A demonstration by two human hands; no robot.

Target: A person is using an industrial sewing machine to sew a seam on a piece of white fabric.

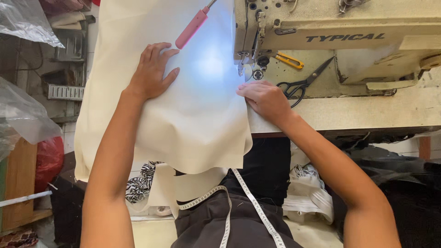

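A large piece of cream fabric (193, 115) lies over the sewing table and hangs off its front edge. My left hand (151, 71) rests flat on the fabric, fingers spread, left of the lit patch. My right hand (264, 98) presses the fabric's right edge with its fingertips just in front of the presser foot (242, 69) of the beige sewing machine (330, 27). A white tape measure (248, 202) hangs around my neck over dark clothing.
Black scissors (303, 82) and a yellow thread snip (290, 60) lie on the machine bed right of the needle. A pink lamp handle (191, 28) reaches over the fabric. Plastic bags (23, 115), a red bag (48, 158) and fabric scraps (308, 193) sit on the floor.
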